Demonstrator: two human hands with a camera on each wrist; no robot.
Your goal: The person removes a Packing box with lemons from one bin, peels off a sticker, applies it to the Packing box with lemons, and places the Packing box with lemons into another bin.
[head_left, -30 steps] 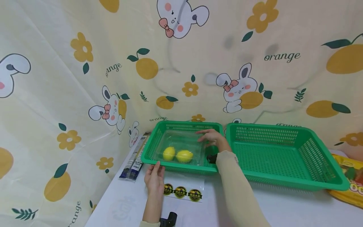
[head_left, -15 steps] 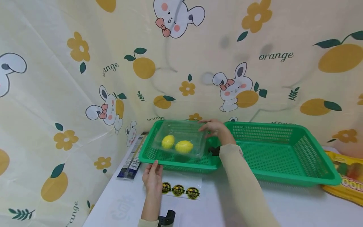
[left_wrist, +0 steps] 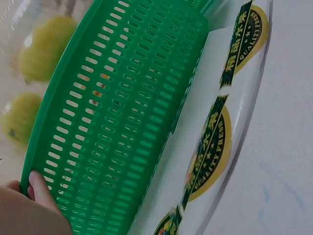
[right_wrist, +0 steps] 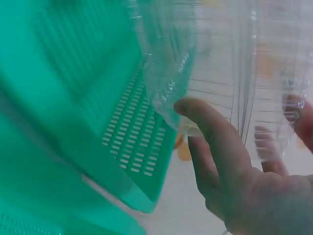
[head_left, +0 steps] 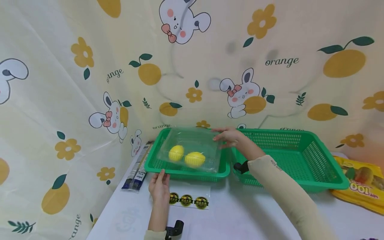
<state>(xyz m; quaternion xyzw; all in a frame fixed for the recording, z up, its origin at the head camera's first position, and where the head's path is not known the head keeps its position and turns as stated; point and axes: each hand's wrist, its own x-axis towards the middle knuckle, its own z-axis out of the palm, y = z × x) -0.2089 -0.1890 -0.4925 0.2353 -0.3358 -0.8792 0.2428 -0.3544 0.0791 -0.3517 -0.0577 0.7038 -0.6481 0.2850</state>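
My right hand (head_left: 233, 140) holds a clear plastic fruit box (head_left: 192, 140) by its right side, thumb and fingers spread around the wall in the right wrist view. Two yellow lemons (head_left: 195, 159) lie inside, along the near side. The box is tilted and raised over the left green basket (head_left: 187, 175), its back edge overlapping the basket's far rim. At the near rim, my left hand (head_left: 159, 190) pinches that basket; in the left wrist view its thumb (left_wrist: 43, 188) is outside the slotted wall, the other fingers mostly hidden behind the rim.
A second green basket (head_left: 282, 160) stands close on the right, behind my right forearm. Beyond it lies a yellow snack bag (head_left: 364, 183). Long dark packets (head_left: 135, 178) lie left of the first basket. A sheet with round black stickers (head_left: 186, 200) lies in front. Patterned cloth hangs behind.
My right hand has lifted the fruit box with the lemons up from inside the left basket and tilted it. The right forearm has swung rightward. My left hand keeps its place on the rim.
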